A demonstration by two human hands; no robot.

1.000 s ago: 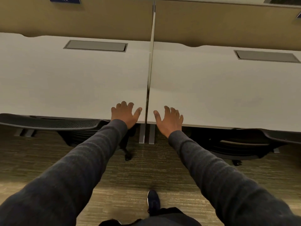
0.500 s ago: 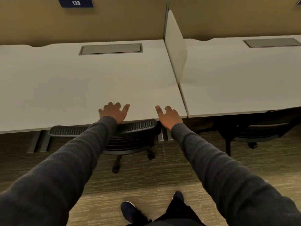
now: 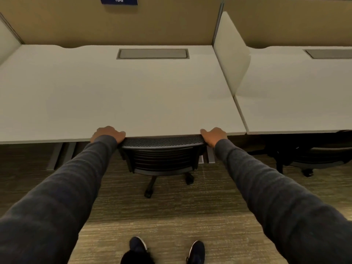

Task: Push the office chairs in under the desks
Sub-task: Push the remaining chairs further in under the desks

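Observation:
A black mesh-backed office chair (image 3: 162,155) stands right in front of me, its backrest against the front edge of a white desk (image 3: 122,96) and its seat hidden beneath. My left hand (image 3: 107,133) is closed on the backrest's top left corner. My right hand (image 3: 214,135) is closed on the top right corner. A second black chair (image 3: 312,155) is tucked under the neighbouring white desk (image 3: 297,96) on the right.
A white divider panel (image 3: 231,54) stands between the two desks. Tan partition walls run behind, with a blue sign reading 138 (image 3: 119,0). Grey cable hatches (image 3: 153,53) sit in the desktops. Grey desk legs (image 3: 57,155) stand left of the chair. My shoes (image 3: 138,246) are on striped carpet.
I have stepped left and now face the left desk squarely. Both hands went from spread open in the air to closed on the chair backrest's two top corners.

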